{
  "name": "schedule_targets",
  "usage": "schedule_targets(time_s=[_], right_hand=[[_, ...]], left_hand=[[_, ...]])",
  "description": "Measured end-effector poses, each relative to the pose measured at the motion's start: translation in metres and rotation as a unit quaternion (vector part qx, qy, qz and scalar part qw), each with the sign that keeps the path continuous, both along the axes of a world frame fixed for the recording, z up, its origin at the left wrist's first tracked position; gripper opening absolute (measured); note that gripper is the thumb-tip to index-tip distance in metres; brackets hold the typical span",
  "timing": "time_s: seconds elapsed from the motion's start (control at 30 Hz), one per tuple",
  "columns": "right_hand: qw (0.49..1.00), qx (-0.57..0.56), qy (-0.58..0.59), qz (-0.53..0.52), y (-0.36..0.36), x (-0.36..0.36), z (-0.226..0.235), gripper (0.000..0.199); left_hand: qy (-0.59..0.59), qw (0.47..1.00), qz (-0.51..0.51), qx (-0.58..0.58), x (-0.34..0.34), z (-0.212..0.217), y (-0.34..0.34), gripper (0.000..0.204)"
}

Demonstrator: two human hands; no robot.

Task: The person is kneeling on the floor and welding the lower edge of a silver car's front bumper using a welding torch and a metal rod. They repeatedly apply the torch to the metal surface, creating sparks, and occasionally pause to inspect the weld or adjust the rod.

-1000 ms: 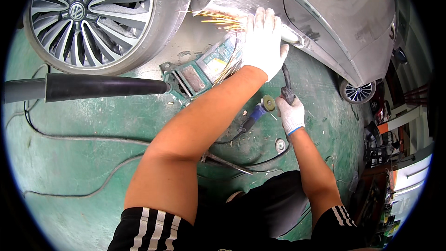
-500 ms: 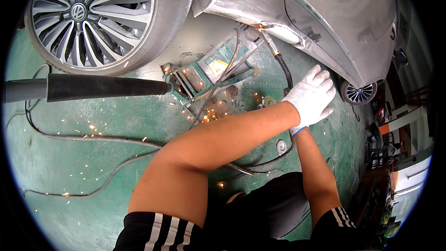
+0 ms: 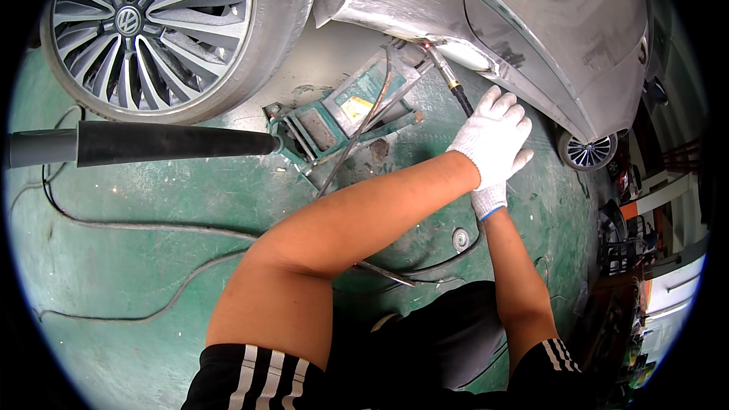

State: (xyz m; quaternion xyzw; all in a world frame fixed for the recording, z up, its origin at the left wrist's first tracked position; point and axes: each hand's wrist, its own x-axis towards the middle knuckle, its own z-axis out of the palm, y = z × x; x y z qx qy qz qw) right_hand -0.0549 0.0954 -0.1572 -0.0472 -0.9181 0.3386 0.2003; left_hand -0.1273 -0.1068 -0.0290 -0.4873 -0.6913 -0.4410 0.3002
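Note:
My left hand [image 3: 497, 133], in a white knit glove, lies palm down across my right hand, fingers a little apart and thumb out to the side. Beneath it, only the gloved wrist of my right hand [image 3: 490, 199] shows; its fingers are hidden. A welding torch [image 3: 448, 76] runs from under the gloves up to the car's lower sill [image 3: 463, 52]. Its tip meets the scraped bare metal there, with a small reddish glow. The torch's black cable [image 3: 456, 258] comes out below my right wrist; its grip is covered by my hands.
A green floor jack [image 3: 326, 125] with a long black-sleeved handle [image 3: 178, 140] sits by the car. A large wheel [image 3: 152, 30] stands at the upper left. Cables [image 3: 152, 225] cross the green floor [image 3: 114, 273]. A small round metal disc [image 3: 460, 239] lies near my right forearm.
The bright arc and flying sparks have died away, leaving a faint glow at the tip. My left hand has shifted slightly up and left, now covering more of the torch's lower part.

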Motion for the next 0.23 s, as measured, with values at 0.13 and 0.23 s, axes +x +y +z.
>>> schedule_targets(time_s=[0.13, 0.23], right_hand=[[0.999, -0.001, -0.031, -0.034, -0.010, 0.005, 0.018, 0.068], [0.971, 0.104, -0.191, -0.102, -0.025, 0.003, 0.042, 0.077]], left_hand=[[0.000, 1.000, 0.004, 0.008, -0.002, 0.002, 0.004, 0.050], [-0.010, 0.999, 0.044, 0.028, -0.010, 0.004, -0.001, 0.056]])
